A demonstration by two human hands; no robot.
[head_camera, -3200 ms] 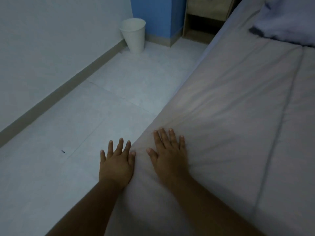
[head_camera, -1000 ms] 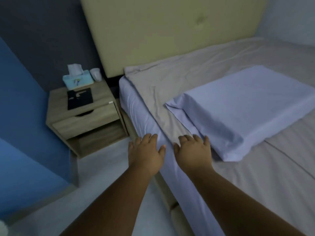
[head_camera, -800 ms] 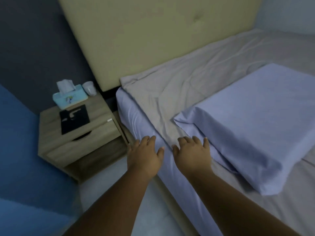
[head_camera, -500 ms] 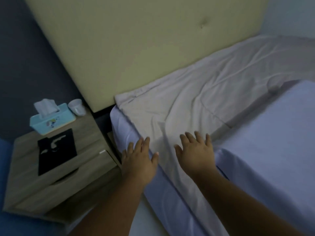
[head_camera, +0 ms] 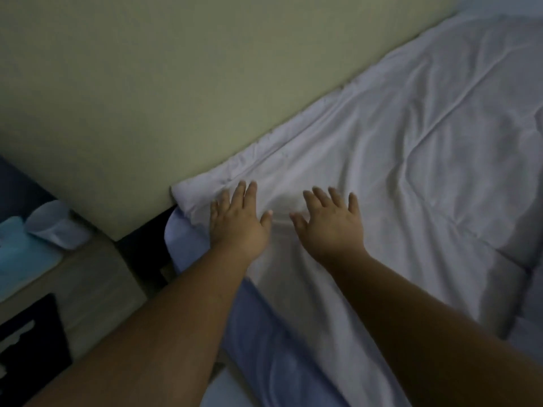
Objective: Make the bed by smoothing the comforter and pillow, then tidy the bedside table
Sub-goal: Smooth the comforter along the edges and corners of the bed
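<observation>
The pale grey comforter [head_camera: 411, 160] covers the bed up to the headboard, creased near its top left corner. My left hand [head_camera: 238, 221] lies flat, fingers spread, on that corner near the mattress edge. My right hand [head_camera: 332, 227] is flat and spread on the comforter just to its right. Neither hand holds anything. A sliver of the pillow [head_camera: 529, 218] shows at the right edge. The wooden bedside table [head_camera: 88, 277] stands at the lower left.
A yellow padded headboard [head_camera: 176, 83] fills the top left. On the table sit a blue tissue box [head_camera: 20, 257], a small white cup [head_camera: 50, 224] and a black flat item [head_camera: 29, 348]. The blue fitted sheet [head_camera: 264, 342] shows along the mattress side.
Both hands have slid along the comforter from the bed's side up to its top left corner by the headboard. The view has closed in, pushing the pillow to the right edge.
</observation>
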